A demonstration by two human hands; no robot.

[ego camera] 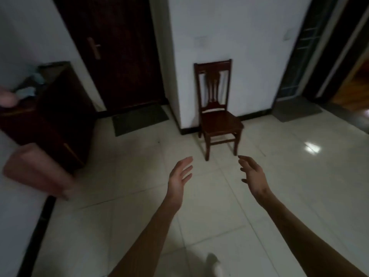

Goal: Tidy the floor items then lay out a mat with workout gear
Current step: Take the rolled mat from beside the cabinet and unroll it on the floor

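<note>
Both of my arms reach forward over the pale tiled floor (139, 206). My left hand (179, 176) is open, palm turned inward, fingers apart and holding nothing. My right hand (252, 173) is open too, fingers loosely curled and empty. A dark wooden chair (218, 116) stands against the white wall straight ahead, a short way beyond both hands. A blurred pinkish rolled thing (38, 172), possibly a mat, leans at the left beside the dark cabinet (56, 120).
A dark door (119, 52) with a grey doormat (139, 118) is at the back left. The cabinet carries clutter on top. Another grey mat (295, 110) lies before a doorway at the right. My white-shod foot (214, 262) shows at the bottom.
</note>
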